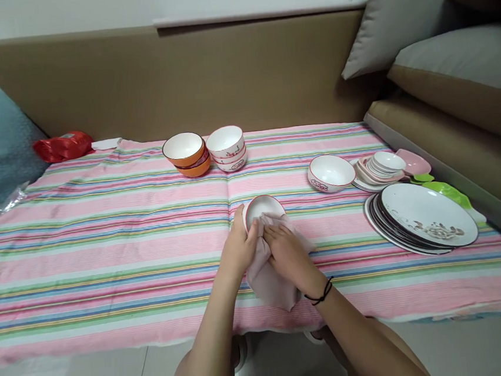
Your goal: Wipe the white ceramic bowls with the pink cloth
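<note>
My left hand (237, 249) grips a small white bowl with a red rim (261, 206), held tilted above the striped cloth. My right hand (289, 255) presses a pale pink cloth (268, 281) against the bowl's rim and inside, fingers closed on the fabric. The cloth hangs down between both hands toward the front edge. A black band sits on my right wrist.
A striped sheet (104, 237) covers the surface. Orange bowls (185, 154) and white bowls (228, 147) are stacked at the back. To the right are a single white bowl (330, 173), small dishes (384, 168) and a stack of large plates (426, 217). A red bag (64, 145) lies far left.
</note>
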`<state>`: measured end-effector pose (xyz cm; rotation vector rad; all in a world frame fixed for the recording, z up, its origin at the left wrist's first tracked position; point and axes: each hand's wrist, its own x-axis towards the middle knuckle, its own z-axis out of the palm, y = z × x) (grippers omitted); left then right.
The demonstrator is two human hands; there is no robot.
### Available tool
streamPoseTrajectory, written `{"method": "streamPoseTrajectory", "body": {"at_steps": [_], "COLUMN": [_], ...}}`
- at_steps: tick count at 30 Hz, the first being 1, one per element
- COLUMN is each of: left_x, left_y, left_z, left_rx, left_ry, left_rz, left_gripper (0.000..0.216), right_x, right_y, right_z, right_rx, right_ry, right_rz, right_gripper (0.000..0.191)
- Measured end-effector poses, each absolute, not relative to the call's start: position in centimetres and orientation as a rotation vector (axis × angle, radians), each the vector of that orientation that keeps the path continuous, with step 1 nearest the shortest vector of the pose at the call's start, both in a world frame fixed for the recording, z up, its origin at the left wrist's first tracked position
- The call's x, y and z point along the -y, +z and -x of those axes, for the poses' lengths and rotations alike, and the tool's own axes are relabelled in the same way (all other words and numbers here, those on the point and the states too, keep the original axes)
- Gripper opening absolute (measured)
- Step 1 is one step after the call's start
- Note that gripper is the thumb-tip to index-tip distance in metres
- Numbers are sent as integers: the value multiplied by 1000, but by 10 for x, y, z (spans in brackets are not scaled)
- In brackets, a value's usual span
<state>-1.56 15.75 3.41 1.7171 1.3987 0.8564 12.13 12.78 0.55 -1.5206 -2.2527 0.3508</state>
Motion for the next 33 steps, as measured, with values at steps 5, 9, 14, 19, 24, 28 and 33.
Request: {"method": "streamPoseTrajectory", "body": {"at_steps": [5, 9, 14, 19, 24, 28, 33], "left_x": [-158, -157, -158, -157, -157, -157, -154], "left_y": [33, 33, 33, 32, 33, 34, 36], "left_z": [17, 18, 16, 15, 15, 14, 14], "left_rx": [-1376, -1366, -1389, -1387, -1391, -1379, -1385], "left_ry": [877, 885, 868, 887, 887, 934, 939], "left_rz": [-1683, -1664, -1718, -1719, -1662, -1628, -1627], "left_gripper": [55, 54, 56, 56, 56, 55, 57], "right_x": [-126, -126, -126, -125, -125, -124, -126], "right_y": [21, 20, 6, 6, 16, 17, 15], "right_z": [-116, -119, -121, -119, -118, -118, -119], "right_rx": [2212, 2133, 2214, 2231, 2146, 2042, 2090], "right_ry": [517, 625, 349, 266, 535, 625, 596], "right_rz": [1527, 1425, 1478, 1534, 1519, 1391, 1397], "right_gripper": [21, 22, 42, 44, 23, 19, 33]}}
